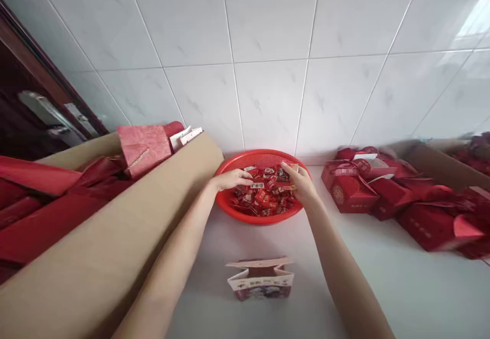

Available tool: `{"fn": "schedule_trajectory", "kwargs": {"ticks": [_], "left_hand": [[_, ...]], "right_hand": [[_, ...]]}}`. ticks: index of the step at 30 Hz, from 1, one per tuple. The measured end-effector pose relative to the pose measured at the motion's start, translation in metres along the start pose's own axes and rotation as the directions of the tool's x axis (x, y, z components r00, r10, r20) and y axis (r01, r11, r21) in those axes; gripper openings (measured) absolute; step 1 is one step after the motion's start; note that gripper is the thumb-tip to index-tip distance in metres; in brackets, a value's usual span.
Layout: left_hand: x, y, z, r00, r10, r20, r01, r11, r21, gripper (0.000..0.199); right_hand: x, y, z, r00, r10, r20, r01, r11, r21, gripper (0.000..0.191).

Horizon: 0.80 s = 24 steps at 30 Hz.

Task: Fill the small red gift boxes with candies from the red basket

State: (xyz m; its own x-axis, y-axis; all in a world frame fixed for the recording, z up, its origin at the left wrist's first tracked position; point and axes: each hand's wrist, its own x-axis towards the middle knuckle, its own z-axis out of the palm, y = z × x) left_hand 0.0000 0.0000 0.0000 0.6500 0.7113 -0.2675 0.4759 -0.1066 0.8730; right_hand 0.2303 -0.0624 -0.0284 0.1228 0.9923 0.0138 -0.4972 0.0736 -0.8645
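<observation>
A red plastic basket (pixel 264 220) full of wrapped candies (pixel 266 197) stands against the tiled wall. Over its left side, my left hand (pixel 233 179) has its fingers bent together at a red candy with a white label (pixel 257 186). On the other side my right hand (pixel 302 185) pinches a small orange-brown packet (pixel 294 167) between thumb and fingers; its fingertips are partly hidden. Nearer to me, between my forearms, a small white and dark red paper gift box (pixel 264 284) stands upright with its top open.
A large cardboard carton (pixel 153 216) holding red gift bags (pixel 143 147) flanks my left arm. Several red gift boxes (pixel 352 193) are heaped on the right of the white table (pixel 367 277), beside another carton (pixel 429 165). A dark door (pixel 30 89) is at far left.
</observation>
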Motion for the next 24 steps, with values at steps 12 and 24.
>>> {"fn": "schedule_trajectory", "kwargs": {"ticks": [12,24], "left_hand": [[-0.001,0.007,0.007,0.976,0.055,-0.212,0.050,0.887,0.458,0.039],[0.007,0.014,0.031,0.963,0.007,-0.268,0.133,0.857,0.498,0.044]], "right_hand": [[-0.003,-0.006,0.003,0.998,0.049,0.024,-0.049,0.998,-0.027,0.040],[-0.001,-0.007,0.000,0.992,0.015,0.123,-0.018,1.000,0.024,0.041]]}}
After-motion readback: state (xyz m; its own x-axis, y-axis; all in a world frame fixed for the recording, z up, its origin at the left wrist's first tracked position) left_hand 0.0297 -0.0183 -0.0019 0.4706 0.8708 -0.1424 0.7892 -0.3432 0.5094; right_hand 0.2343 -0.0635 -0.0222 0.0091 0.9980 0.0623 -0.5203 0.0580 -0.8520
